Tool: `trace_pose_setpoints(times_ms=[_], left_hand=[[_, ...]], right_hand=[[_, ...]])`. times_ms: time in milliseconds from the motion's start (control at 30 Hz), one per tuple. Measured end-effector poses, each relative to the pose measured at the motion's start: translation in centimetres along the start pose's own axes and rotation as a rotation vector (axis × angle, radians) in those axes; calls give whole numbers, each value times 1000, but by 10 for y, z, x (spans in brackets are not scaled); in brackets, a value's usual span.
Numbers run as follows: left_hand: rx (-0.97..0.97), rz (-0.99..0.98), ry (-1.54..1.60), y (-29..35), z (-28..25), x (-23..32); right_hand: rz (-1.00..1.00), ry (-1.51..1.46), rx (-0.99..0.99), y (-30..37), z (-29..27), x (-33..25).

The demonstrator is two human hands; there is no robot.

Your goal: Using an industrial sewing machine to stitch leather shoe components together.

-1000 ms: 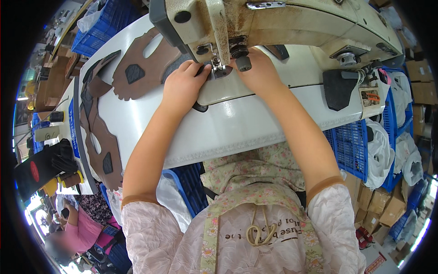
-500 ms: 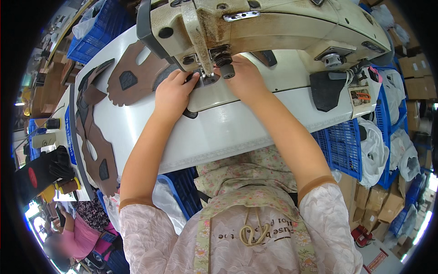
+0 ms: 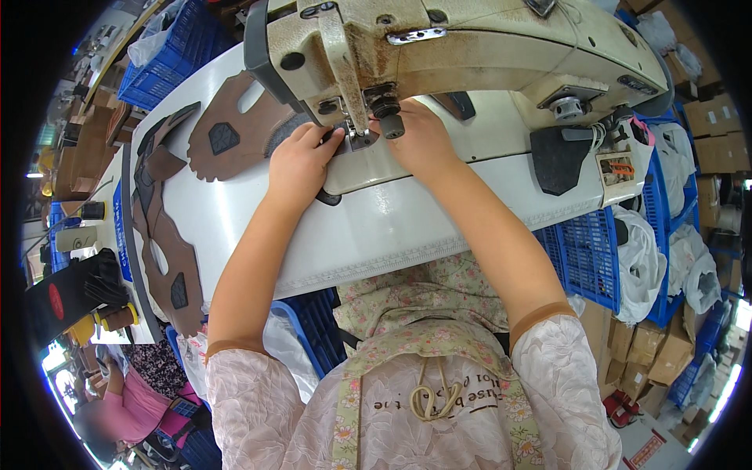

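Note:
My left hand (image 3: 300, 163) is closed at the left of the presser foot (image 3: 360, 139), thumb and fingertips pinched on a brown shoe-upper piece (image 3: 254, 139) with dark patches. That piece spreads left over the white sewing table (image 3: 376, 223). A dark rounded tab (image 3: 329, 199) pokes out below my left wrist. Just right of the needle is my right hand (image 3: 424, 141). Its fingertips go behind the round knob (image 3: 390, 124) under the sewing machine's head (image 3: 313, 59), so their grip is hidden. Beyond that hand a dark-tipped piece (image 3: 457, 104) lies on the machine bed.
More brown upper pieces (image 3: 174, 254) hang over the table's left edge. A black flap (image 3: 558, 160) hangs at the machine's right end. Blue crates (image 3: 580, 254) with white bags (image 3: 636, 262) stand at the right. At lower left sits a person in pink (image 3: 137, 403).
Both hands stay almost in place by the needle. The whole view has shifted slightly, and the dark tab below my left wrist shows a little differently.

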State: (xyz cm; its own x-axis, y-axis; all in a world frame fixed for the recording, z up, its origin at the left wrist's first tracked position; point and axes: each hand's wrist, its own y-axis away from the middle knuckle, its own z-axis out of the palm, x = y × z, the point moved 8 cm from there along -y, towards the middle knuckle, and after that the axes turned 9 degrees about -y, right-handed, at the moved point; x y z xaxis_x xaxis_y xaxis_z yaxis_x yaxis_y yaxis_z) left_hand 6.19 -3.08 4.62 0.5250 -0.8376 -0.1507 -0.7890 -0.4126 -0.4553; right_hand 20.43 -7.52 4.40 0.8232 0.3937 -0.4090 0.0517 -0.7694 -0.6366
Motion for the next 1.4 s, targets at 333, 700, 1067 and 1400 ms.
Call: trace_pose_setpoints(times_ms=[333, 700, 1067, 1400], left_hand=[[-6, -5, 7, 0, -1, 0], [-7, -13, 7, 0, -1, 0], [25, -22, 44, -3, -3, -2], [-22, -52, 152, -3, 3, -7]], right_hand=[[-32, -17, 6, 0, 0, -2], [-28, -37, -2, -1, -1, -2], [-48, -78, -28, -4, -8, -9], [70, 191, 591, 31, -267, 24]])
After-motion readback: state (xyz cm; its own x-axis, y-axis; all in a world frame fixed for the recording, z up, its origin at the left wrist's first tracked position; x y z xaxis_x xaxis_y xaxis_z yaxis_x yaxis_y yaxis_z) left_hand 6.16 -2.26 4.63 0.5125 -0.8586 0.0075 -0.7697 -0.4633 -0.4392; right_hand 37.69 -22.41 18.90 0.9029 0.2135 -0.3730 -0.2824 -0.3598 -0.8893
